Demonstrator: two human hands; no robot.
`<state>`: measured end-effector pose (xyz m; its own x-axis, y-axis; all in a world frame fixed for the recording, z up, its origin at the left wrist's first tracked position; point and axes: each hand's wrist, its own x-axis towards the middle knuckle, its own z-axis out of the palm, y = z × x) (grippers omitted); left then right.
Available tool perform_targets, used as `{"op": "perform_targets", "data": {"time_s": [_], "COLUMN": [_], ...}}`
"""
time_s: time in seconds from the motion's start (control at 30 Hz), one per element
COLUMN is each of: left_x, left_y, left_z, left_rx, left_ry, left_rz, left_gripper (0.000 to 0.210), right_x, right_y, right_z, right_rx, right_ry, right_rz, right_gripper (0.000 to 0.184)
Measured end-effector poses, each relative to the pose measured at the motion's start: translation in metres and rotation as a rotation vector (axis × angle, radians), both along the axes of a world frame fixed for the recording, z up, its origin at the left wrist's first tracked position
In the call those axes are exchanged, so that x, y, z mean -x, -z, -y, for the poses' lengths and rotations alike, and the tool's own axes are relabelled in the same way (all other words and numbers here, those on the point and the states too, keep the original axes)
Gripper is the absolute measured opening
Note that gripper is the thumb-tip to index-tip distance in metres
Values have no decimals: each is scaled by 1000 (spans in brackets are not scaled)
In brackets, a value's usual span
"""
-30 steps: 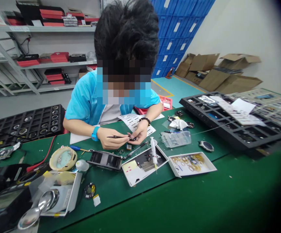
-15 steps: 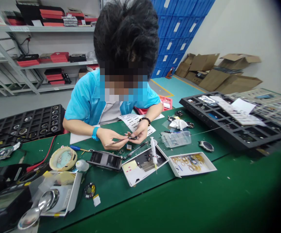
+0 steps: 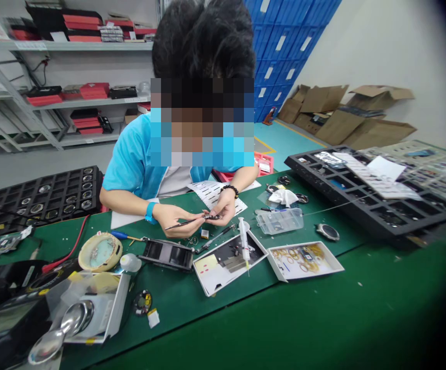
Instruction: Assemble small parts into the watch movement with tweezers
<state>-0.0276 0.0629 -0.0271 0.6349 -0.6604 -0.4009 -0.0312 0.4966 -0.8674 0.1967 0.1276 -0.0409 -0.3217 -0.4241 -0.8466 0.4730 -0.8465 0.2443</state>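
Neither of my hands shows in the head view. Across the green bench sits a co-worker in a blue shirt, facing me. One of the co-worker's hands, wearing a blue wristband, pinches a thin dark tool that looks like tweezers. The tool's end meets a small dark part in the co-worker's other hand, which has a bead bracelet. What the part is cannot be made out. Below these hands are a white box lid with small parts and a syringe lying across it.
Another white lid holds yellow rings. Nearby are a clear plastic case, a watch, a black holder and a round cream dish. Black compartment trays stand at right. A spoon lies at lower left.
The co-worker's head has shifted slightly to the right. The thin tool has turned a little in the co-worker's fingers. The things on the bench have stayed in place.
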Motion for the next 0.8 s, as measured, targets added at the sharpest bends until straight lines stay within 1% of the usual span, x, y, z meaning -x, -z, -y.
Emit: {"op": "perform_targets", "data": {"time_s": [0.07, 0.13, 0.17, 0.23, 0.33, 0.47, 0.6, 0.73, 0.8], "left_x": [0, 1, 1, 1, 1, 1, 1, 0, 0], "left_y": [1, 1, 2, 2, 4, 6, 5, 3, 2], "left_z": [1, 1, 1, 1, 0, -1, 0, 0, 0], "left_rx": [119, 170, 172, 142, 123, 195, 145, 176, 154], "left_ry": [-5, -6, -9, -17, -25, -24, -19, -7, -6], "left_rz": [-9, -8, -9, -18, -34, -39, -47, -34, -32], "left_gripper": [25, 26, 26, 24, 22, 26, 24, 27, 25], "right_x": [-1, -4, -5, -7, -8, -8, -7, -7, -7], "right_y": [9, 17, 21, 25, 27, 25, 27, 29, 30], "right_z": [-10, -18, -20, -23, -25, -25, -25, -26, -27], "right_rx": [260, 487, 588, 759, 929, 1021, 1041, 1048, 1047], "right_ry": [49, 121, 147, 173, 189, 200, 204, 199, 201], "right_rz": [99, 141, 155, 179, 206, 231, 241, 263, 278], "right_gripper": [19, 26, 30, 38, 46, 50, 51, 52, 52]}}
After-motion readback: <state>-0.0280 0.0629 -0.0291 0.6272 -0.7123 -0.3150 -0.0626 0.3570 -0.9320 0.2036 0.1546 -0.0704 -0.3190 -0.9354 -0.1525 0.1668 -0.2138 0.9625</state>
